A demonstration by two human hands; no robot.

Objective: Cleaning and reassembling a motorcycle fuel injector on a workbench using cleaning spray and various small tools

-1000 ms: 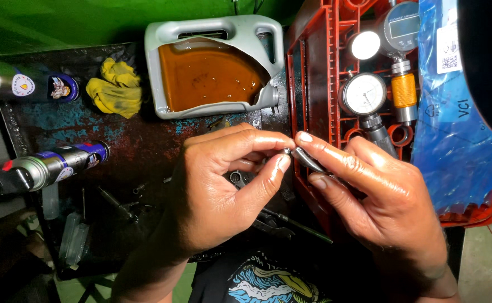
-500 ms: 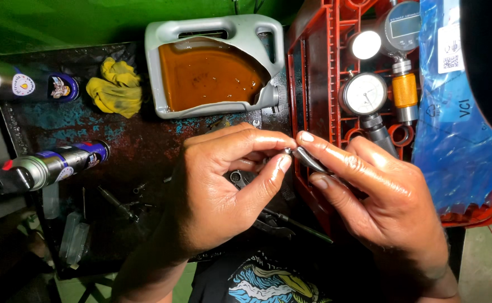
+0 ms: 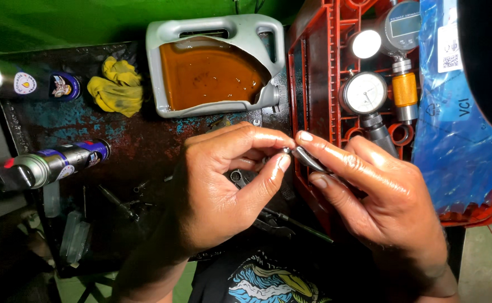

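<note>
My left hand point(image 3: 223, 185) pinches a tiny metal part point(image 3: 286, 150) between thumb and forefinger at the centre of the view. My right hand point(image 3: 380, 196) grips a slim dark metal tool point(image 3: 309, 159) whose tip meets that small part. Both hands hover above a stained dark workbench point(image 3: 145, 146), by the left edge of a red plastic case point(image 3: 313, 84). How the small part is shaped is hidden by my fingers.
A cut-open grey jug of amber oil point(image 3: 212, 67) lies behind the hands. Dial gauges point(image 3: 365, 92) sit in the red case beside a blue plastic bag point(image 3: 459, 134). Two spray cans point(image 3: 55, 165) and a yellow rag point(image 3: 117, 87) lie left. Small tools point(image 3: 279, 221) rest under my hands.
</note>
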